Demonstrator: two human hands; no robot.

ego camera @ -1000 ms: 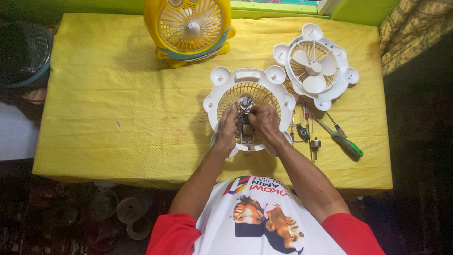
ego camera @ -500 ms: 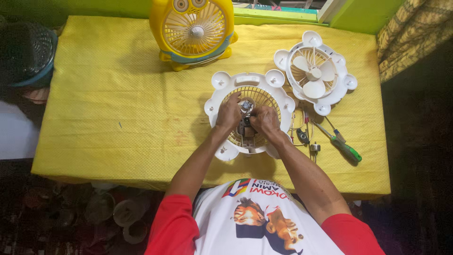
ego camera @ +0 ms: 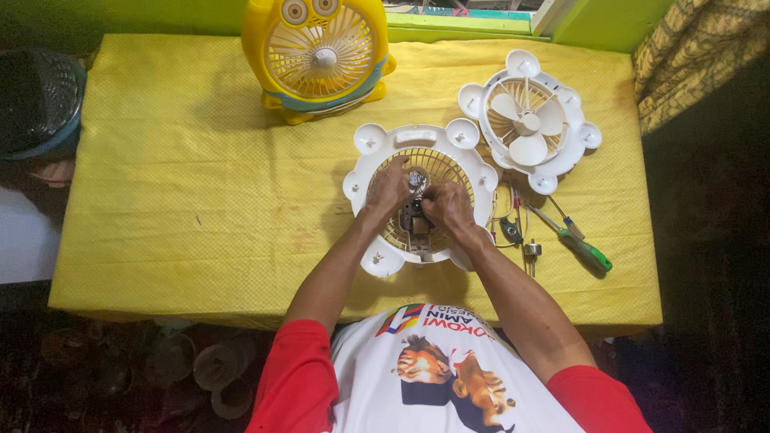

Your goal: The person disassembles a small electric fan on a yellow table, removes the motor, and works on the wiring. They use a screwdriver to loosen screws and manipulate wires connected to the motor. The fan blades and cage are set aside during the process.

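Both hands meet over the middle of a white fan housing that lies flat on the yellow tabletop, grille face up. The left hand and the right hand pinch a small motor between their fingertips; its metal shaft end points away from the person, its long axis running from the body toward the far edge. The housing is round with knob-like ears around its rim and a cream ribbed grille. Just right of the right hand lie a green-handled screwdriver and small parts; beyond, a white fan front with blades; far ahead, a yellow fan.
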